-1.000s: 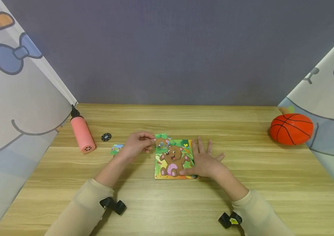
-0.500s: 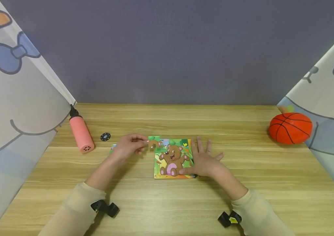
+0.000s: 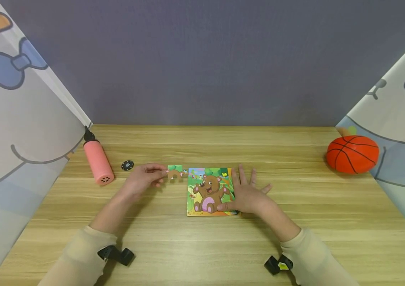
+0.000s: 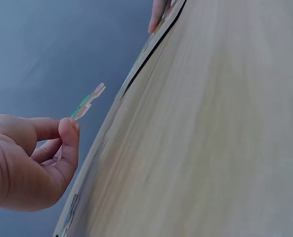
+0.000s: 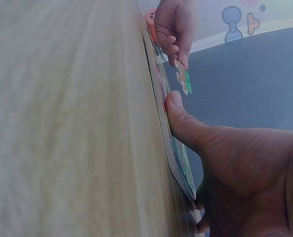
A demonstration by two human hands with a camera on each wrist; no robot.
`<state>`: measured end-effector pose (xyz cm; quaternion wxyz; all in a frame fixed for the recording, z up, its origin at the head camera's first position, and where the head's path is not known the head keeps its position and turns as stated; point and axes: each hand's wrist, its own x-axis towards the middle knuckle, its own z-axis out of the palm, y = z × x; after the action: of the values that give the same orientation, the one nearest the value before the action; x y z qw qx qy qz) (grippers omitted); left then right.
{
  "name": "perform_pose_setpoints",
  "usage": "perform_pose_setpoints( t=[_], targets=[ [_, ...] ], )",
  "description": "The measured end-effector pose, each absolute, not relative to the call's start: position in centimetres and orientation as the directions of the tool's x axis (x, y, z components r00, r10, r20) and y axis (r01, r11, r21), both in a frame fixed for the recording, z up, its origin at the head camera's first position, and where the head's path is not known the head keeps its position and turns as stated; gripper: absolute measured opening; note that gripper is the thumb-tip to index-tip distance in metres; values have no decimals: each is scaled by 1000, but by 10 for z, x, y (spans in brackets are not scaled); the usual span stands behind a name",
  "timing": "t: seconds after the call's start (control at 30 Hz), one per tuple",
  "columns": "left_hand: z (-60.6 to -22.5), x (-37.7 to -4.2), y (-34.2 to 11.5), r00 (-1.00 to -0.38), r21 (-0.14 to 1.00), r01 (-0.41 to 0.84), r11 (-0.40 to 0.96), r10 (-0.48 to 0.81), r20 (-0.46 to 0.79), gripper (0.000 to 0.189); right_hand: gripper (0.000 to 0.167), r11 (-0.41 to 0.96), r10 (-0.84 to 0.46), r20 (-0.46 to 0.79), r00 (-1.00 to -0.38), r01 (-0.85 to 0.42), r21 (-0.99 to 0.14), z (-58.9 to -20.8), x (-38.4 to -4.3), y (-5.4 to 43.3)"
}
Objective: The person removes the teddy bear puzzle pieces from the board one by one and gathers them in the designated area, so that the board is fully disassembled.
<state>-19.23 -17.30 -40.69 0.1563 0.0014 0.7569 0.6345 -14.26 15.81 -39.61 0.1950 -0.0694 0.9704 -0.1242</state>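
My left hand pinches a puzzle piece, green above and brown below, between thumb and fingers. The piece is raised off the table in the left wrist view and stands apart from the puzzle. Just right of it lies a square jigsaw puzzle with a brown bear picture. My right hand rests on the puzzle's right side, fingers spread and thumb over its lower right part. In the right wrist view the thumb of the right hand presses on the puzzle's face.
A pink hand pump with a black nozzle lies at the left. Beside it is a black round chip. An orange ball with basketball lines sits at the far right. A grey panel stands behind the wooden table.
My left hand has moved left with the puzzle piece, from over the puzzle's upper left corner to beside it. It now covers the small picture piece seen on the table earlier. My right hand stays put.
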Motion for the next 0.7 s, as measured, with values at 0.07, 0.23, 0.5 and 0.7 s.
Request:
perform_pose_setpoints(
  t=[0.07,0.23,0.5,0.7],
  targets=[
    [-406,-192,-178,-953,960,-196,198,191,-234,30,136,960,-182,-362,-914,-86,-268,-396,-143,158],
    [-404,-190,-190,-957,960,-193,202,178,-230,33,136,960,-183,-364,-913,-87,-266,-397,-143,158],
    [-404,-186,-206,-949,951,-203,234,193,-250,34,137,962,-178,-362,-915,-86,-258,-397,-143,157],
    [-406,-186,-212,-945,947,-213,242,195,-262,34,136,961,-178,-367,-913,-82,-263,-396,-143,157]
  ],
)
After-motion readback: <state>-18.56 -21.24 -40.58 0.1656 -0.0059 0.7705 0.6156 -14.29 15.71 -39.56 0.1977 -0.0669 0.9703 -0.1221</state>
